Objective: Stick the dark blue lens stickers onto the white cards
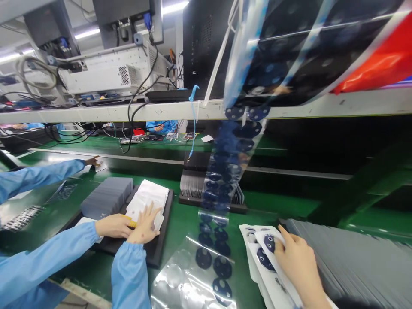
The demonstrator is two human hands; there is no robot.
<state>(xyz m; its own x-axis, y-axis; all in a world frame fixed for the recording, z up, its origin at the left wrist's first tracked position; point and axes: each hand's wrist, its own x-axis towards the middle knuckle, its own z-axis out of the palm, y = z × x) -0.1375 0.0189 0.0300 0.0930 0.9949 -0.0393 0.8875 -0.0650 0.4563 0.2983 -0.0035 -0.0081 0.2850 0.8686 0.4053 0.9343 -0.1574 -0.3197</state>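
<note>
My left hand, in a light blue sleeve, reaches to the left with its fingers spread over a pile of thin white panels on a black tray. Close beside it is a co-worker's hand, near something yellow. At the lower right my right hand grips a white phone back cover by its upper edge, with a dark round piece on it. More white covers lie under this one. Between my hands hangs a clear film strip with dark round stickers, its loose end curling at the bottom.
Grey panels stand in rows on the left, behind the strip and at the right. Overhead runs a white shelf bearing equipment and the large film roll. Another co-worker's hand is farther left.
</note>
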